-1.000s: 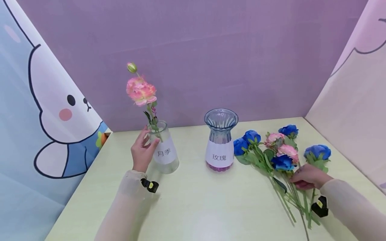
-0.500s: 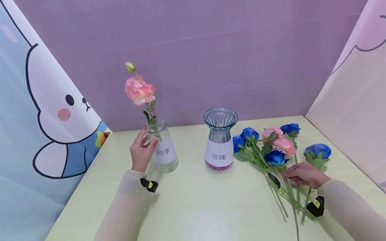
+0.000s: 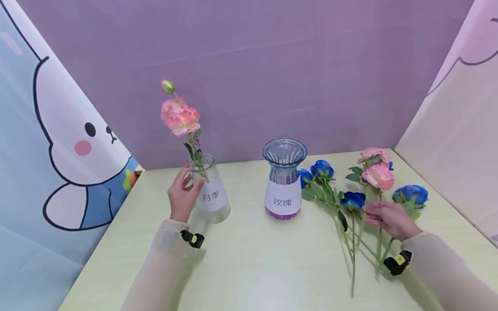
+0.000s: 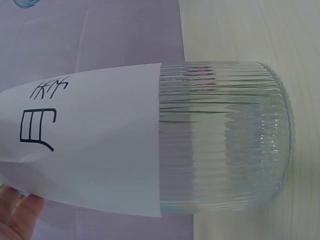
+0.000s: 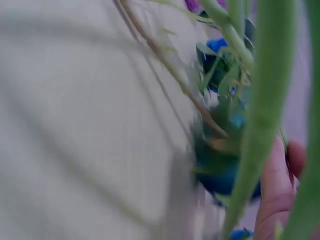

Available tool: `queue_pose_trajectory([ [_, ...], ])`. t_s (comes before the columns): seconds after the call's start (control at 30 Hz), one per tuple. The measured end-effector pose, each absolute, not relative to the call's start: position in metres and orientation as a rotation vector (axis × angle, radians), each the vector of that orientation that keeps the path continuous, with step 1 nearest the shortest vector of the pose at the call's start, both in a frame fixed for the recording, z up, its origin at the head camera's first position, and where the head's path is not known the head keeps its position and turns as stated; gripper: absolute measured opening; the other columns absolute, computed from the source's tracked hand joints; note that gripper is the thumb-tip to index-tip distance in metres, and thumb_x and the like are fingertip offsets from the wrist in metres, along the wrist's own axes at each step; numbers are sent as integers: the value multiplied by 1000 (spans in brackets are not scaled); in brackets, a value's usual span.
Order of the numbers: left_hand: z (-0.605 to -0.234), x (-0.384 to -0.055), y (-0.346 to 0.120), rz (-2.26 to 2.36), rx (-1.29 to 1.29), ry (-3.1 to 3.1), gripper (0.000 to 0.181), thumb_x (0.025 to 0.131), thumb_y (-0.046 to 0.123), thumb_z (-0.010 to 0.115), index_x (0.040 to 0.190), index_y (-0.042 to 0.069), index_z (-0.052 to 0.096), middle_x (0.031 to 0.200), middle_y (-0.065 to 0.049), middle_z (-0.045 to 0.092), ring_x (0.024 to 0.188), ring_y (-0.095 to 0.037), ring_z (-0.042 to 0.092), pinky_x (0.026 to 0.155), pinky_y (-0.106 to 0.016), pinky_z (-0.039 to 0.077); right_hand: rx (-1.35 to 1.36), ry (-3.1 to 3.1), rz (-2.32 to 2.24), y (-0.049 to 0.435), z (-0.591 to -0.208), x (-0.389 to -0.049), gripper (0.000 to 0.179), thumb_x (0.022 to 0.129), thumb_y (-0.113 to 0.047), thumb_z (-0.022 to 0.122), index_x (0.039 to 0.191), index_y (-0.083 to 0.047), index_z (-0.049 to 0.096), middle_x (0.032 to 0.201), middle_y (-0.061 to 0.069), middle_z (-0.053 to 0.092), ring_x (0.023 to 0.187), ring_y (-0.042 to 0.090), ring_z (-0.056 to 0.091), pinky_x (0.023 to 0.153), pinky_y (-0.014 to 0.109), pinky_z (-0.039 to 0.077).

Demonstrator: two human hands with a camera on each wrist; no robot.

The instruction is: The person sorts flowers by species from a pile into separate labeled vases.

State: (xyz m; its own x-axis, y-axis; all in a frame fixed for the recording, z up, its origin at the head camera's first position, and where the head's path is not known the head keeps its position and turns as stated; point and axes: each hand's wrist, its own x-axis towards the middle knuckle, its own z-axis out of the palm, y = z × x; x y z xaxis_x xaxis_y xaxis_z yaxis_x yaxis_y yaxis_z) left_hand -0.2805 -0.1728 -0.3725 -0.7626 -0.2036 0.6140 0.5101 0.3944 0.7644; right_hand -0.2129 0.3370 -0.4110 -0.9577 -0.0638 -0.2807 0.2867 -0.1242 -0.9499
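At the left, my left hand grips the neck of a clear glass vase, thumb in front and fingers by the rim. A pink flower with a bud stands in that vase. The left wrist view shows its ribbed glass base and white paper label. On the right, my right hand pinches a stem below the pink blooms. A blue rose is just left of its fingertips. Green stems cross close before the right wrist camera, partly hiding the thumb.
A blue-tinted flared vase with a paper label and purple base stands mid-table. More blue roses lie beside it and right of my right hand. A purple backdrop rises behind the table.
My right hand has shifted slightly left and up, and the pink blooms have moved up, apart from the blue rose, which has slid left. The left hand holds its place on the vase.
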Motion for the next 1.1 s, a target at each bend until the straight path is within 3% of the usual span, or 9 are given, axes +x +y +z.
queue_pose_trajectory([
  [0.17,-373,-281,-173,-1423,-259,-1998,37,81,1,74,114,-7,59,140,-18,47,110,-44,58,79,-23,53,315,1827,-2332,329,-408,-215,28,94,5,52,79,-12,70,78,1,69,69,9,66,69,22,57],
  [0.43,-374,-281,-173,-1405,-271,-1991,37,81,1,74,113,-7,59,140,-18,48,109,-43,58,79,-22,53,325,1880,-2472,348,-396,-218,31,92,6,54,75,-13,71,74,-1,70,68,9,67,65,22,58],
  [0.9,-373,-281,-172,-1408,-272,-1991,38,81,1,74,114,-8,58,140,-18,48,111,-42,58,81,-30,53,469,1456,-2785,336,-396,-218,31,92,8,54,71,-7,73,72,5,71,65,12,68,63,21,57],
  [1.03,-372,-280,-171,-1400,-271,-1992,38,81,1,74,114,-8,58,141,-19,47,110,-42,58,80,-31,53,318,1225,-2910,324,-399,-218,25,94,9,49,84,-3,68,78,9,71,73,16,70,69,22,57],
  [1.1,-372,-281,-171,-1402,-274,-1992,38,81,0,74,114,-8,58,141,-19,47,111,-42,58,81,-30,53,261,1139,-2926,319,-400,-219,34,95,9,46,121,-7,60,81,11,71,76,17,70,73,21,57],
])
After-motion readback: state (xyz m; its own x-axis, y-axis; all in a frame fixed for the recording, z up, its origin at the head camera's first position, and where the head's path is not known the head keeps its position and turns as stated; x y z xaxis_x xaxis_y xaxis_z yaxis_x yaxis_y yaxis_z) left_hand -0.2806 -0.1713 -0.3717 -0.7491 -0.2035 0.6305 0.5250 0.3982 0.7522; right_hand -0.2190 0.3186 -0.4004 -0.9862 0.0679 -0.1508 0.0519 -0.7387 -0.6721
